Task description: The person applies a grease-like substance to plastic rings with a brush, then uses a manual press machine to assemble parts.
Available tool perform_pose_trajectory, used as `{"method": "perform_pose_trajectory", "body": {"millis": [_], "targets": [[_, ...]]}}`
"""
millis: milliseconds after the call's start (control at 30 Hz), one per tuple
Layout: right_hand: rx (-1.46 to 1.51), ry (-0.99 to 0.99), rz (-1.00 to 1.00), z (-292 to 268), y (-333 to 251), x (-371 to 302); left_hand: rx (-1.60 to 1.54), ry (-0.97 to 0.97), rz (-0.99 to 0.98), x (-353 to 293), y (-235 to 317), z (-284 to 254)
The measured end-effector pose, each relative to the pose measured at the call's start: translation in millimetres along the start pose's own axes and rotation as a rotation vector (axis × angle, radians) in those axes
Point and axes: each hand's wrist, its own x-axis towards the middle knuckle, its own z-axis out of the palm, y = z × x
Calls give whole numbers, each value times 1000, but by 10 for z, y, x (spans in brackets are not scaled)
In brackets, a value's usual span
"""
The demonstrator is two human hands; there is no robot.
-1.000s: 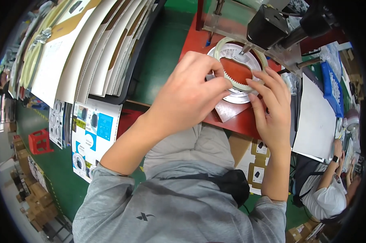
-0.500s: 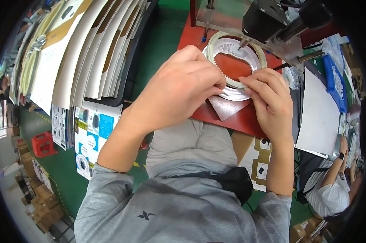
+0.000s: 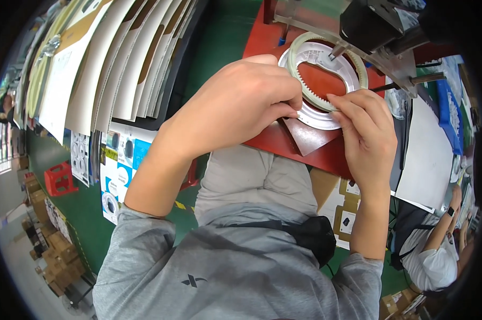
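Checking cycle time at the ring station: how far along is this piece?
Done: the cream toothed ring already lies on the white round plate, on the red fixture under the black press head.

In hand: the left hand and right hand both pinch the ring's near edge, seemingly seating it.

Left: whether the teeth are fully seated cannot be told; both hands are on the part.
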Motion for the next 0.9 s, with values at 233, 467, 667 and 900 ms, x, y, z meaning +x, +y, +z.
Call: {"method": "perform_pose_trajectory", "body": {"millis": [233, 467, 667, 900], "targets": [[-20, -42, -19, -22, 9, 23, 133, 88, 24, -201, 75, 83], [-28, -45, -85, -40, 34, 63, 286, 226, 38, -351, 189, 268], [-119, -65, -111, -63, -15, 46, 136, 223, -15, -335, 148, 285], [-182, -53, -99, -18, -200, 0, 159, 269, -75, -511, 161, 400]]}}
